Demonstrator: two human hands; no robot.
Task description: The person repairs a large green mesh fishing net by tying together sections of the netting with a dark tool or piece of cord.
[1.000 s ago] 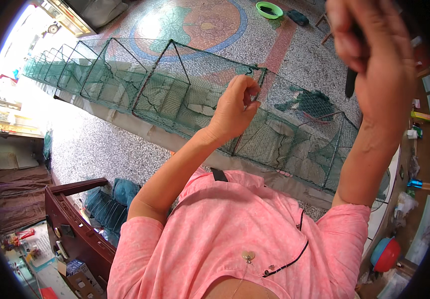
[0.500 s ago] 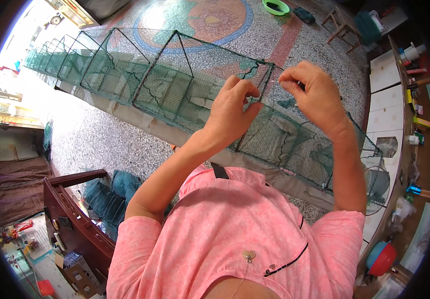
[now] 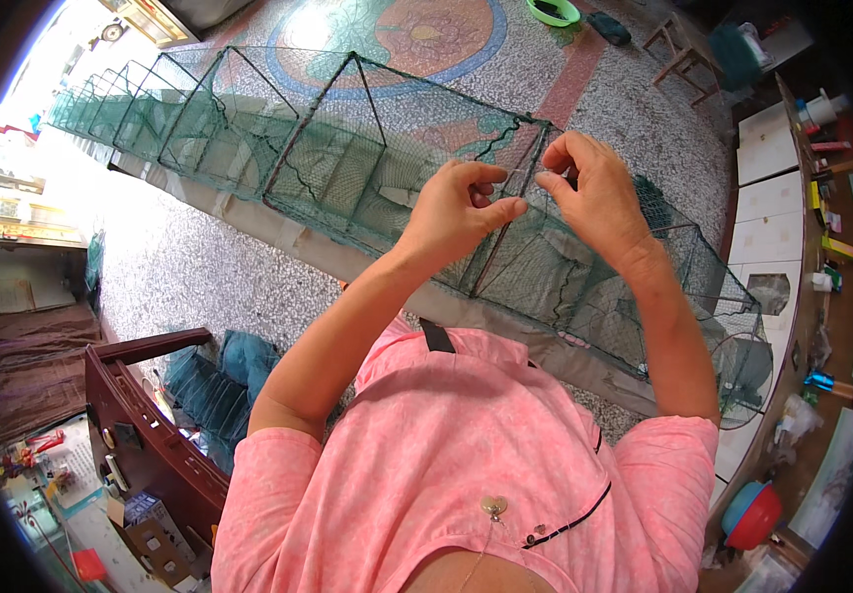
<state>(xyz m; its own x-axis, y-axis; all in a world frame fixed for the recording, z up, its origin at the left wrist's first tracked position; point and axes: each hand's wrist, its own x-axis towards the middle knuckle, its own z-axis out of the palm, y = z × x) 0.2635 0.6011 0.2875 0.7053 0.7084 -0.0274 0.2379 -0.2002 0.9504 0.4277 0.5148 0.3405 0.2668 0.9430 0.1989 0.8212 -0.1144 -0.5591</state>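
A long green mesh cage trap (image 3: 327, 168) with dark wire frames stretches across the speckled floor from upper left to right. My left hand (image 3: 461, 208) pinches the netting at a top frame corner, fingers closed on it. Close beside it, my right hand (image 3: 594, 193) pinches the same spot of mesh, perhaps with a thin thread that is too fine to see clearly. Both forearms rise from my pink shirt at the bottom.
A dark wooden bench (image 3: 150, 435) with folded green netting (image 3: 219, 376) stands at lower left. White cabinets (image 3: 772, 198) and a cluttered shelf run along the right. A green basin (image 3: 553, 11) and a wooden stool (image 3: 678, 49) sit at the far end. A red bowl (image 3: 752, 514) lies at lower right.
My right hand has come down from high on the right to the net frame beside my left hand. The left hand stayed on the mesh.
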